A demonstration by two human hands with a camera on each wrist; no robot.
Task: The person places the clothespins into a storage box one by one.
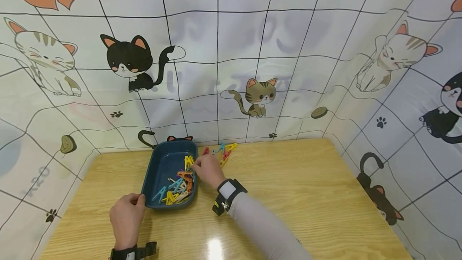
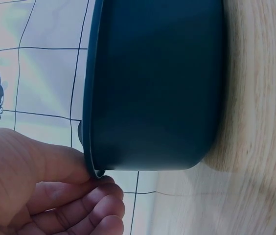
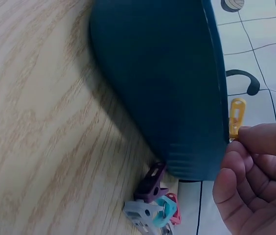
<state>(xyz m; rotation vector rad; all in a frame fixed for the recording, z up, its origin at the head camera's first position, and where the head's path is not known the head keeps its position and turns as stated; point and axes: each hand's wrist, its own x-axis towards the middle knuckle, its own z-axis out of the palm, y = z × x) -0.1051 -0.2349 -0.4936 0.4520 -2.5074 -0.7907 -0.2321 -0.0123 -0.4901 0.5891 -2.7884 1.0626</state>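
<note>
A dark blue plastic tray point(image 1: 153, 171) stands on the table, with several clothespins point(image 1: 175, 185) in yellow, orange, blue and a pale colour lying in its near right part. My left hand point(image 1: 127, 216) pinches the tray's rim at the near left corner, thumb on top and fingers curled below in the left wrist view. My right hand point(image 1: 209, 168) is at the tray's right rim. In the right wrist view its thumb and forefinger pinch a yellow clothespin point(image 3: 237, 117) just over the edge.
More clothespins point(image 1: 229, 151) in red, yellow and blue lie on the table right of the tray, behind my right hand. A purple clothespin point(image 3: 151, 183) is close to the tray's wall. A cat-patterned cloth point(image 1: 234, 43) rises behind the wooden table point(image 1: 288, 187).
</note>
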